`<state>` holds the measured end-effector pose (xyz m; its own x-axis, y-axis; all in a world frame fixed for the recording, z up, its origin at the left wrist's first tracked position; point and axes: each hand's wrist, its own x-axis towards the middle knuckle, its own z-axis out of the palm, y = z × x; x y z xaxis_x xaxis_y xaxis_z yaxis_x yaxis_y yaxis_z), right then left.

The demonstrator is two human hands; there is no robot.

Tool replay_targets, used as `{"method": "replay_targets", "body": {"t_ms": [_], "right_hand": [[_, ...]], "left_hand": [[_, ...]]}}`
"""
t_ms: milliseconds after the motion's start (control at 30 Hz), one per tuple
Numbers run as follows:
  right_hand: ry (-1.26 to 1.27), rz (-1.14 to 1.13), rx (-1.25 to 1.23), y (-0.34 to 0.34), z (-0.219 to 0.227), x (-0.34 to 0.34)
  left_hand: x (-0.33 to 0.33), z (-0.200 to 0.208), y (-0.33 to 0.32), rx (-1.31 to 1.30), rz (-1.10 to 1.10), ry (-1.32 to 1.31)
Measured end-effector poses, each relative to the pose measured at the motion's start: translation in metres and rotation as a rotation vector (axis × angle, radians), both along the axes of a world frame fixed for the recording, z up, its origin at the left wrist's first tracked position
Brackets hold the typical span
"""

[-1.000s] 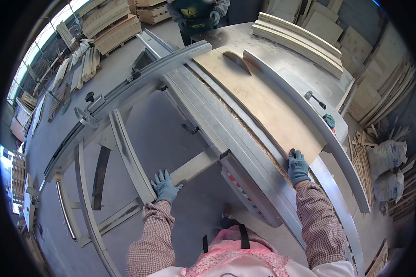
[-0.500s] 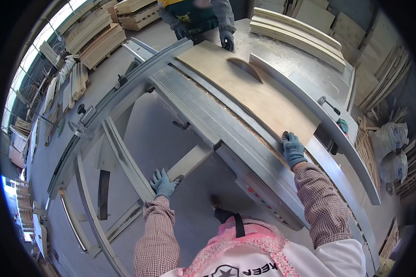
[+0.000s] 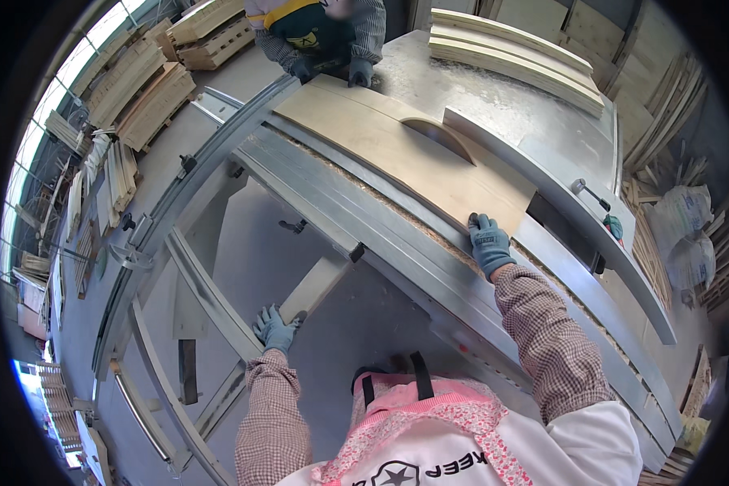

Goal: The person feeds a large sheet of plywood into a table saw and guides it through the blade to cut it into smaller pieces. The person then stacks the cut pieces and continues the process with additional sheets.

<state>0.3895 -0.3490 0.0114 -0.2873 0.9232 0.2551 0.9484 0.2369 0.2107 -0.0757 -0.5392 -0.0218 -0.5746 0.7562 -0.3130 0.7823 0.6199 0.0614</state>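
A long plywood panel (image 3: pixel 364 134) lies flat on the metal saw table (image 3: pixel 405 239). Through it rises the curved top of a circular saw blade (image 3: pixel 439 136), with a cut line running from it toward the far end. My right hand (image 3: pixel 491 245), in a blue-grey glove, grips the panel's near end, its fingertips over the edge. My left hand (image 3: pixel 275 330), gloved alike, rests on the metal frame bar (image 3: pixel 316 287) at the left with its fingers spread.
At the panel's far end stands a co-worker (image 3: pixel 320 36), both gloved hands at its edge. A metal fence (image 3: pixel 559 206) runs along the panel's right side. Stacked boards (image 3: pixel 514 57) lie at the far right. Timber piles (image 3: pixel 150 101) stand on the left.
The panel has slid farther along the table past the blade, away from me, with my right hand following it. My view has shifted slightly. My left hand stays on the frame bar.
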Motion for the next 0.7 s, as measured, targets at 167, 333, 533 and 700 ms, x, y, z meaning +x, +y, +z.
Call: {"method": "replay_targets", "body": {"t_ms": [167,333,533,700], "right_hand": [[0.032,-0.074,-0.134,-0.004,0.004,-0.004],[0.020,-0.083,-0.120,-0.005,0.001,-0.005],[0.007,-0.101,-0.105,-0.003,0.002,-0.007],[0.049,-0.131,-0.144,-0.003,0.004,-0.008]], "left_hand": [[-0.003,-0.013,-0.006,0.071,-0.054,0.084],[0.008,-0.001,-0.009,0.085,-0.074,0.129],[0.005,-0.004,-0.010,0.155,-0.072,0.037],[0.004,-0.010,-0.008,0.164,0.015,-0.034]]}}
